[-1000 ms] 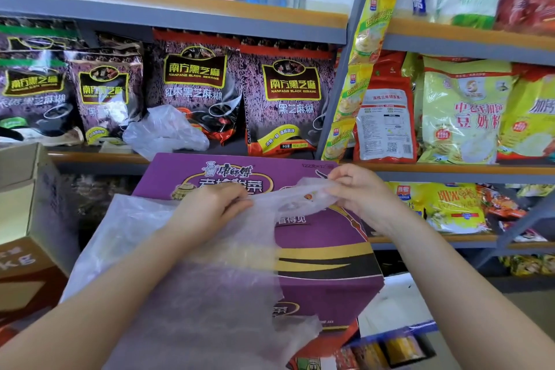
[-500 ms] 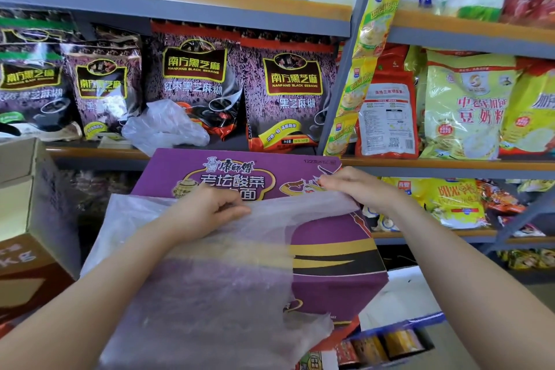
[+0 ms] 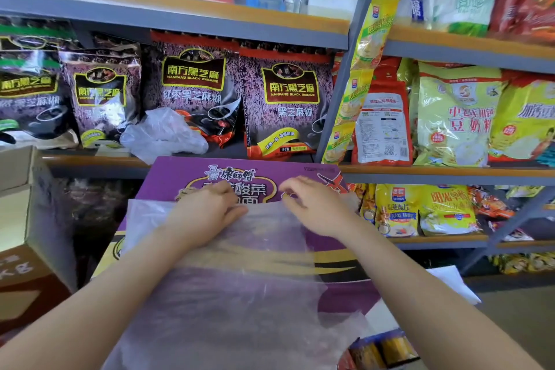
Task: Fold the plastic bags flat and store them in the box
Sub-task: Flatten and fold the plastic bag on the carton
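A translucent plastic bag [image 3: 240, 288] lies spread flat over a purple noodle carton [image 3: 186, 177], its lower part hanging off the carton's near edge. My left hand [image 3: 207, 213] rests palm down on the bag's upper left edge, fingers pointing right. With bent fingers, my right hand [image 3: 315, 207] pinches the bag's top edge near the middle. A bit of the bag shows past that wrist. An open brown cardboard box [image 3: 27, 219] stands at the left. A second, crumpled clear bag [image 3: 162, 135] sits on the shelf behind the carton.
Metal shop shelves [image 3: 210, 21] with packed snack pouches stand close behind and to the right. Black sesame pouches [image 3: 288, 105] line the shelf just past the carton. Jars [image 3: 381, 351] sit low at the front right, with white paper [image 3: 450, 282] beside them.
The bag came down from being held up and now lies flat on the carton. My right hand slid left from the bag's right corner to the middle of its top edge. My left hand flattened onto it.
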A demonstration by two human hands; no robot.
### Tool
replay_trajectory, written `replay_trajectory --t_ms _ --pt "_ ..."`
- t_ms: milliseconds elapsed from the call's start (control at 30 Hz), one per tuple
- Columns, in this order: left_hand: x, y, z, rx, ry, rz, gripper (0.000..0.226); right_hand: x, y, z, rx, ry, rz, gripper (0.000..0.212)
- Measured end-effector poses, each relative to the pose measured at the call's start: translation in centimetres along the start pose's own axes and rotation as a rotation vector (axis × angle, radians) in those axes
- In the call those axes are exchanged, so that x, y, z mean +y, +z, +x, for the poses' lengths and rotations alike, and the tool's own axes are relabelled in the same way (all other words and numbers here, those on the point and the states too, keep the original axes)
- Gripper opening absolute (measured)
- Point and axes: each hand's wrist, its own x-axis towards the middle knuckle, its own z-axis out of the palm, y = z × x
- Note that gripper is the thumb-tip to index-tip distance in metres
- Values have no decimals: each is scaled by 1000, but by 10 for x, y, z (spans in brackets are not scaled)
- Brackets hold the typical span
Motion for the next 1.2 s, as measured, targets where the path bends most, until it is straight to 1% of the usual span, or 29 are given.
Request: replay_trajectory --t_ms 33,100,167,233,333,367,433,500,567,600,667,733,800,867,900,1000,1033,1067,1167,1200 --pt "4 0 2 24 31 3 45 -9 5 3 -45 -29 52 32" --pt "11 -3 6 61 53 1 46 -18 12 8 -131 -51 30 35" --pt "13 -6 7 16 -1 6 38 -18 16 12 -180 -51 -47 38" --pt "5 -4 3 -49 -43 9 32 -15 18 11 -185 -25 -122 39" --pt "-12 -5 -8 -86 -58 -3 38 -9 20 7 -150 -3 -228 37" --pt "-17 -6 -11 -108 -89 12 38 -7 20 6 -146 9 -235 38" --pt "-27 -11 -16 -159 -146 56 36 -4 16 7 -155 69 -179 38" --pt "-35 -19 -20 -176 -151 113 36 -3 11 11 -187 139 -93 35" --pt "-43 -26 -22 -170 -153 192 36 -3 7 17 -210 164 -55 22" --pt "-47 -28 -23 -163 -157 205 35 -4 4 20 -217 168 -63 19" --pt "-54 -32 -25 -89 -141 167 36 -6 1 25 -252 166 -82 27" --pt "-62 -34 -26 8 -35 153 40 -5 0 29 -243 169 14 27" --pt "-70 -38 -24 53 27 184 39 -2 -3 30 -200 202 294 25" --pt "-79 -39 -20 72 73 185 46 -2 -9 28 -178 209 527 27" --pt "-81 -42 -16 75 86 184 48 -3 -13 27 -176 210 591 30" --pt "-88 -50 -2 100 68 199 41 -5 -24 24 -212 243 709 43" --pt "-87 -53 2 85 62 189 41 -5 -28 23 -216 253 699 45" --pt "-88 -54 6 71 73 159 43 -3 -31 23 -212 257 636 46" --pt "-93 -52 20 20 61 57 54 3 -36 28 -192 255 395 48" --pt "-94 -50 26 10 52 71 50 3 -35 28 -183 263 352 47"
